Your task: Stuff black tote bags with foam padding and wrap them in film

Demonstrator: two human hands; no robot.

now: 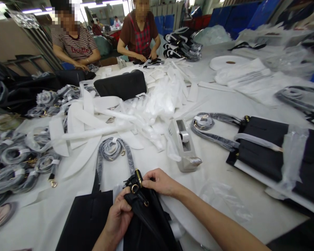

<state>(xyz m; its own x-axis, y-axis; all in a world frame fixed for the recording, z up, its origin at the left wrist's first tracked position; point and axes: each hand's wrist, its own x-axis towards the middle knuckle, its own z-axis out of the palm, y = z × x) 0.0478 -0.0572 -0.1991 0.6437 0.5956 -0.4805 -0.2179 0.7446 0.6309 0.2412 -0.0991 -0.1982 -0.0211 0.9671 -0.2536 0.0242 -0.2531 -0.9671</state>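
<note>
A black handbag [89, 216] lies in front of me at the bottom of the head view, its top edge gathered upward. My left hand [120, 212] pinches the bag's black material just below a gold ring [134, 188]. On the other side, my right hand [158, 182] grips the bag's edge beside a gold zip piece [139, 177], thumb and fingers pressed together. Beyond the hands, a plastic-wrapped strap handle [131, 158] arches away from the bag, and a coiled strap [111, 148] with a gold clasp rests inside the arch.
To the right stand a tape dispenser [184, 146] and another black bag [267, 146] with wrapped handles. Coiled wrapped straps [15, 153] pile up at the left. White foam strips [81, 118] and a black case [120, 84] cover the middle. Two co-workers [138, 35] work across the table.
</note>
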